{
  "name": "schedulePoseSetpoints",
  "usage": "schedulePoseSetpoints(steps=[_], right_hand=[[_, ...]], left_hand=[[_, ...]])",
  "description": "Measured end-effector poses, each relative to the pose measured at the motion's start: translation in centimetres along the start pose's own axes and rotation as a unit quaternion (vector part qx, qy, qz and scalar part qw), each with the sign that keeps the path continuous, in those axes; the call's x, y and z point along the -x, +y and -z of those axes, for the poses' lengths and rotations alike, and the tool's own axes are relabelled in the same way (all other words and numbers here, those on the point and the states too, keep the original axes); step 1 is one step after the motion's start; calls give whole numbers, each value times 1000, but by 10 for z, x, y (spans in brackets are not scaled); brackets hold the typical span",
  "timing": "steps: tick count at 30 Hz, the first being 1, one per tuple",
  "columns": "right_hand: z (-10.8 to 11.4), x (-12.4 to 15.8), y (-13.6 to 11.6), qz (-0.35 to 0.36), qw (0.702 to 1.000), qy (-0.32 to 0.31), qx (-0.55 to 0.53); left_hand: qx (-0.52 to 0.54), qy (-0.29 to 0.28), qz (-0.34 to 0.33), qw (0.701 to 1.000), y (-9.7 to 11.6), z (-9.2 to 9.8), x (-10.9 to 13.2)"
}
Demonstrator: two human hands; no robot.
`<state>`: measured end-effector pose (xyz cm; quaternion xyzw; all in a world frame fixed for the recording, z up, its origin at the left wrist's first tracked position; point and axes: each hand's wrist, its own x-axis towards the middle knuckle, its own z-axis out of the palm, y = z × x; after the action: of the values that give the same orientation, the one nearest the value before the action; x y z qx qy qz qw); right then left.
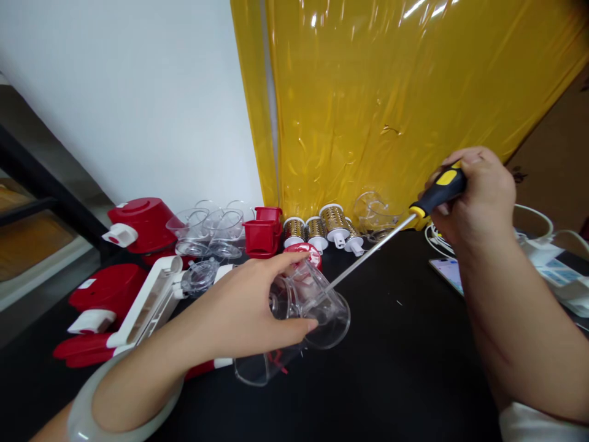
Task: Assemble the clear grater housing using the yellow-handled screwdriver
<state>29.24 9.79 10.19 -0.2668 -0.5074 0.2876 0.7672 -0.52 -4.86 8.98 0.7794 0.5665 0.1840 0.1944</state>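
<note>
My left hand is wrapped round a clear plastic housing, which lies tilted over the black table. In my right hand, raised at the right, is a screwdriver with a black and yellow handle. Its long metal shaft slants down to the left, and the tip reaches the clear housing; exactly what the tip touches is hard to make out. Just behind the housing sits a round red part. Another clear piece lies below my left hand.
Several drum graters stand at the back beside red boxes and clear cups. Red housings and a white frame lie at the left. At the right are a phone and white cables. A yellow plastic curtain hangs behind.
</note>
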Motion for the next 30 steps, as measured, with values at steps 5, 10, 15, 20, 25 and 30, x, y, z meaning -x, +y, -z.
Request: schedulePoseSetpoints(steps=[5, 10, 15, 20, 25, 30], right_hand=[[2, 2, -2, -7, 999, -39, -19], [7, 1, -9, -11, 996, -92, -13], [22, -5, -24, -78, 978, -194, 14], [31, -6, -27, -60, 979, -189, 57], [28, -7, -12, -51, 979, -162, 115], [25, -8, -24, -84, 971, -222, 10]], left_hand=[[-5, -11, 0, 1000, -2, 2, -1], [7, -26, -21, 999, -2, 4, -2], [10, -16, -17, 1000, -6, 4, -2], [15, -13, -18, 1000, -9, 5, 0], [-1, -19, -15, 1000, -6, 3, 3], [3, 5, -13, 1000, -3, -3, 4]])
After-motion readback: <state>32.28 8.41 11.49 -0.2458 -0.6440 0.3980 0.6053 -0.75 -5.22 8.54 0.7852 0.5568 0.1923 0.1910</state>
